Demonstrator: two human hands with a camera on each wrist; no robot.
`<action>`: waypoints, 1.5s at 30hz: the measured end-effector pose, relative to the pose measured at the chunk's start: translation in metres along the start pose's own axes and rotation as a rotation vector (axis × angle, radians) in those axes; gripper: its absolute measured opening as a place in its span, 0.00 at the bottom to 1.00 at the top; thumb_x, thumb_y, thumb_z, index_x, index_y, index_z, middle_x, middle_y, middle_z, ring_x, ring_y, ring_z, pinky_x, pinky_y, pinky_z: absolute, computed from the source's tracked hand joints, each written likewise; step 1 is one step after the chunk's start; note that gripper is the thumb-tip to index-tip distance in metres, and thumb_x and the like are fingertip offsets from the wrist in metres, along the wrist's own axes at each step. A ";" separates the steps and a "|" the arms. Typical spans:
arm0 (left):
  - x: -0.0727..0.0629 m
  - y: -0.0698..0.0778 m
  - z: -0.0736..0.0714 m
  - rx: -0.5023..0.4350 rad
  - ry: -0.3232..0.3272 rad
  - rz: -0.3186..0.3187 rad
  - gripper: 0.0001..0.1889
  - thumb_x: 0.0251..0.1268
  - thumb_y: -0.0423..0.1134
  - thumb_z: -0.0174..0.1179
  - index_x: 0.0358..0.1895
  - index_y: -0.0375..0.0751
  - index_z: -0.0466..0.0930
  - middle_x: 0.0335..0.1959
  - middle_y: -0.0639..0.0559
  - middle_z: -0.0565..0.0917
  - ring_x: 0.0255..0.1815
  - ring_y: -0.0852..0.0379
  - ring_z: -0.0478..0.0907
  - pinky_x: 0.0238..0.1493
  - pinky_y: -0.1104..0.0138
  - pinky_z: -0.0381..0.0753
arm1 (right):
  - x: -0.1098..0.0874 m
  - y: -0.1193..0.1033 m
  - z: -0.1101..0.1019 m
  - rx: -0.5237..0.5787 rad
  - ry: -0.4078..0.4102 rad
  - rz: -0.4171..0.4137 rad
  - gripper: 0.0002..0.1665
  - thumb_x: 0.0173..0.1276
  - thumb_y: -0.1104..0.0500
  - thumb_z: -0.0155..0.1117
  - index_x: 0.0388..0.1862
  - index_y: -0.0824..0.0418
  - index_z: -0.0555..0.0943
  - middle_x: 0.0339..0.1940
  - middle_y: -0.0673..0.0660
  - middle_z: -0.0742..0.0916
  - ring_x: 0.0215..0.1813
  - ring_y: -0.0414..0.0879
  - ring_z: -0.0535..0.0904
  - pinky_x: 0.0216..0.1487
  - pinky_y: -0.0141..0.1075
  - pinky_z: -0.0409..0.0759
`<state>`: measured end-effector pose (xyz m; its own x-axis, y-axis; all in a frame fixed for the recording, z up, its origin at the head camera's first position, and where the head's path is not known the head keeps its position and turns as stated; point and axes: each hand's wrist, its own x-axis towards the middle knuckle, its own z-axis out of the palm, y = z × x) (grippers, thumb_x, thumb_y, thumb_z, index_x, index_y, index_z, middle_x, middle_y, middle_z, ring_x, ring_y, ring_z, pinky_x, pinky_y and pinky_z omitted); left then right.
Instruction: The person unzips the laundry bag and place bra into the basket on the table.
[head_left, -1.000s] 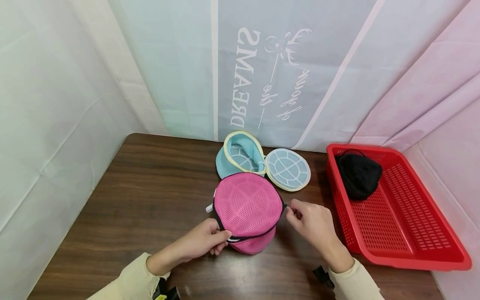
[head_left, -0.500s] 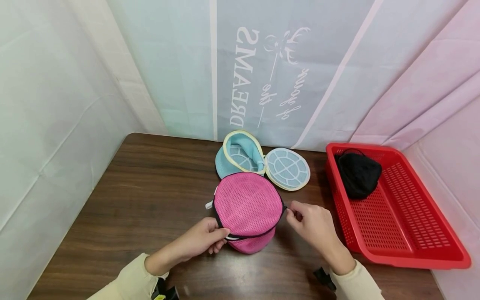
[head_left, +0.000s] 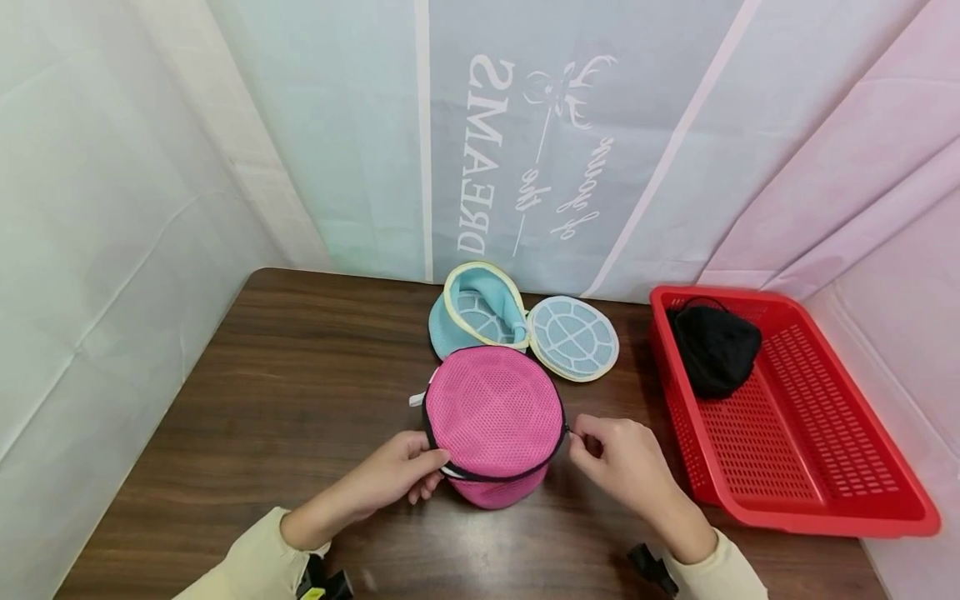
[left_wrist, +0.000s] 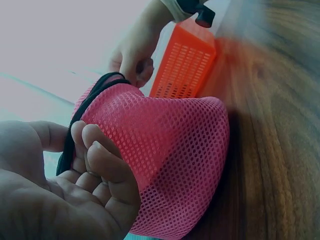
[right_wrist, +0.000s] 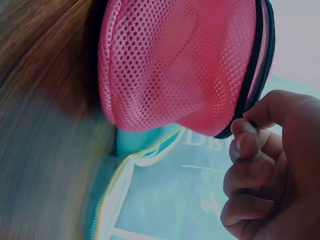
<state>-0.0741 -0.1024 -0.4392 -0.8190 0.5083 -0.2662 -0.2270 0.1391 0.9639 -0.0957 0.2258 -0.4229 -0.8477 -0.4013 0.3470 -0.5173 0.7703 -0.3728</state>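
Note:
A pink mesh laundry bag [head_left: 495,412], round and edged with a black zip, stands on the table. At its front left rim my left hand [head_left: 393,475] pinches the black edge between thumb and fingers, beside a narrow light gap in the zip. On the right side, my right hand [head_left: 622,462] pinches the zip pull; in the right wrist view thumb and forefinger meet at the black zip [right_wrist: 250,85]. The left wrist view shows the bag's mesh wall [left_wrist: 170,145] bulging beyond the left hand's curled fingers. A white tag [head_left: 416,400] sticks out at the left rim.
Just behind stands an open light-blue wash bag [head_left: 442,329] with yellow edging, its round ribbed lid [head_left: 573,337] folded out to the right. A red plastic basket [head_left: 817,525] on the right holds a black cloth bag [head_left: 716,350]. Curtains [head_left: 360,167] rise behind the table.
My right hand has drawn the zip pull slightly nearer along the rim. The left hand has shifted a little left and away from me, and the pink bag has turned slightly with it.

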 end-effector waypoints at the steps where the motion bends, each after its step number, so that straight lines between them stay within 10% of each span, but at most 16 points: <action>1: 0.000 0.000 -0.001 0.001 0.003 0.001 0.13 0.77 0.37 0.53 0.31 0.34 0.75 0.21 0.54 0.75 0.21 0.63 0.72 0.21 0.74 0.71 | 0.000 -0.002 0.000 0.001 -0.008 -0.004 0.24 0.54 0.66 0.66 0.17 0.41 0.65 0.15 0.34 0.62 0.20 0.28 0.58 0.20 0.27 0.55; 18: 0.005 -0.003 -0.009 -0.044 0.065 0.095 0.14 0.79 0.39 0.54 0.34 0.33 0.69 0.22 0.51 0.74 0.19 0.63 0.69 0.21 0.73 0.72 | -0.005 -0.017 -0.005 0.104 -0.166 -0.100 0.26 0.51 0.67 0.69 0.17 0.41 0.65 0.17 0.32 0.62 0.21 0.25 0.57 0.21 0.21 0.53; 34: 0.005 -0.004 -0.011 -0.130 0.090 0.054 0.14 0.82 0.41 0.50 0.40 0.33 0.68 0.28 0.49 0.76 0.20 0.63 0.72 0.19 0.73 0.74 | -0.009 -0.027 -0.003 0.190 -0.244 -0.143 0.26 0.54 0.66 0.69 0.18 0.43 0.63 0.18 0.31 0.59 0.22 0.23 0.54 0.23 0.18 0.48; 45: 0.003 -0.006 -0.014 -0.037 0.013 0.088 0.20 0.83 0.41 0.49 0.37 0.22 0.72 0.27 0.50 0.76 0.22 0.62 0.73 0.20 0.73 0.76 | -0.010 -0.034 -0.004 0.199 -0.255 -0.156 0.25 0.59 0.65 0.70 0.19 0.41 0.65 0.19 0.31 0.60 0.22 0.23 0.55 0.23 0.17 0.50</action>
<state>-0.0832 -0.1137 -0.4458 -0.8434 0.5061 -0.1806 -0.1728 0.0628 0.9830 -0.0692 0.2054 -0.4100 -0.7455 -0.6369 0.1962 -0.6345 0.5884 -0.5012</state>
